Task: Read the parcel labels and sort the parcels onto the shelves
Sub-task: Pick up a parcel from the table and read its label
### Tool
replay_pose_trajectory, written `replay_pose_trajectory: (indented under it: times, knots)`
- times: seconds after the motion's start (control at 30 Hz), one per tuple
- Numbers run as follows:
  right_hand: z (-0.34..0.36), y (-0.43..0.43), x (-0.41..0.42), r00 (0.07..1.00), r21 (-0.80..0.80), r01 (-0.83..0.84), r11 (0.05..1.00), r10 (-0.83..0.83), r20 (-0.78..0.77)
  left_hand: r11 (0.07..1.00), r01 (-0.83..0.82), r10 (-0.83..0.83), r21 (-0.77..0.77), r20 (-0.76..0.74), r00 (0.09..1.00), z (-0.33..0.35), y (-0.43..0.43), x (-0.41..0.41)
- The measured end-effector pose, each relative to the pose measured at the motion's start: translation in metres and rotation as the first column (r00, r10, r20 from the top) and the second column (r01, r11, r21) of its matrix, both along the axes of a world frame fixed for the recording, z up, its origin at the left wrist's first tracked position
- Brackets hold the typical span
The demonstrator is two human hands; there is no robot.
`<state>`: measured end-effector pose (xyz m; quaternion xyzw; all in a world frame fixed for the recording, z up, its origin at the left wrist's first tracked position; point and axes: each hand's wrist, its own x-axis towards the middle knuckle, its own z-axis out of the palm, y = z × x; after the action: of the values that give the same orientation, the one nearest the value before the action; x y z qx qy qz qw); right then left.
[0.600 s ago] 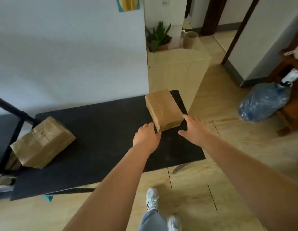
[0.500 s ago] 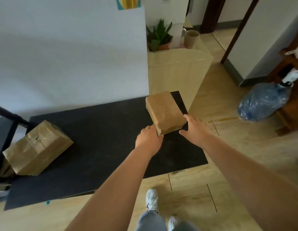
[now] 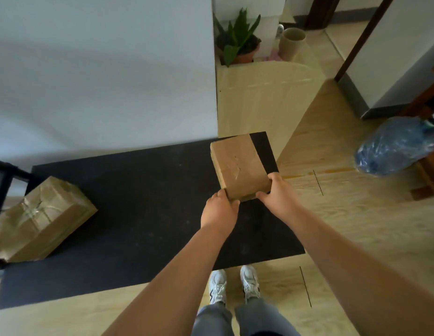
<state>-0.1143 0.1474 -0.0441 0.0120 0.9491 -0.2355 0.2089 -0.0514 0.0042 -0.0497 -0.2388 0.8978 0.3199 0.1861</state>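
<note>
A black mat [image 3: 128, 214] covers a low surface against a pale wall [image 3: 102, 69], with light wood flooring [image 3: 332, 214] around it. Near the mat's 2 o'clock corner sits a small parcel [image 3: 239, 166] wrapped in brown paper, and both hands close on its near end: the left hand [image 3: 219, 210] grips the near-left corner with fingers curled around it, and the right hand [image 3: 278, 194] clasps the near-right corner, thumb under the edge. No label can be read on its top face. A larger parcel [image 3: 41, 217], also in creased brown paper with tape across it, lies at the mat's 9 o'clock edge, well apart from the hands. Beyond the wall's end, at 12 o'clock, stands a potted plant [image 3: 240, 42] beside a tan cylinder [image 3: 292, 43]. A blue bag [image 3: 398, 149] lies on the floor at 3 o'clock. 2 white shoes [image 3: 235, 286] show at 6 o'clock.
</note>
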Motion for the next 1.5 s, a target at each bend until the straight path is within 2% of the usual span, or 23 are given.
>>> replay_pose_trajectory:
  times: [0.2, 0.4, 0.57, 0.77, 0.93, 1.0, 1.1, 1.2, 1.37, 1.5]
  knots:
    - [0.020, -0.005, -0.007, 0.998, -0.169, -0.037, 0.985, 0.030, -0.047, 0.975, -0.194, 0.208, 0.107, -0.133, 0.969, 0.021, -0.008, 0.002]
    - [0.049, -0.019, -0.013, 0.985, -0.287, -0.122, 0.950, 0.082, -0.149, 0.874, -0.359, 0.441, 0.328, -0.223, 0.869, 0.047, -0.030, 0.007]
    - [0.058, -0.038, -0.006, 0.984, -0.350, -0.128, 0.928, 0.075, -0.162, 0.823, -0.440, 0.546, 0.359, -0.290, 0.786, 0.059, -0.047, 0.011]
    - [0.048, -0.051, 0.006, 0.987, -0.396, -0.125, 0.910, 0.072, -0.146, 0.812, -0.463, 0.564, 0.355, -0.275, 0.779, 0.050, -0.058, 0.014]
    - [0.039, -0.048, 0.007, 0.997, -0.434, -0.059, 0.899, 0.031, -0.071, 0.761, -0.432, 0.585, 0.485, -0.223, 0.780, 0.043, -0.057, 0.021]
    - [0.036, -0.043, 0.008, 0.999, -0.451, -0.038, 0.892, 0.032, -0.021, 0.767, -0.388, 0.539, 0.511, -0.187, 0.821, 0.035, -0.055, 0.026]
    - [0.029, -0.039, 0.008, 0.994, -0.389, -0.085, 0.917, 0.104, 0.028, 0.822, -0.339, 0.444, 0.457, -0.142, 0.885, 0.024, -0.057, 0.028]
    - [0.024, -0.038, 0.004, 0.990, -0.336, -0.099, 0.937, 0.127, 0.060, 0.877, -0.341, 0.400, 0.340, -0.122, 0.908, 0.013, -0.063, 0.024]
    - [0.015, -0.040, -0.002, 0.993, -0.261, -0.078, 0.962, 0.099, 0.069, 0.912, -0.347, 0.367, 0.218, -0.056, 0.929, 0.008, -0.065, 0.018]
    - [0.012, -0.045, -0.004, 0.990, -0.237, -0.094, 0.967, 0.117, 0.085, 0.913, -0.349, 0.369, 0.212, -0.064, 0.927, 0.011, -0.064, 0.012]
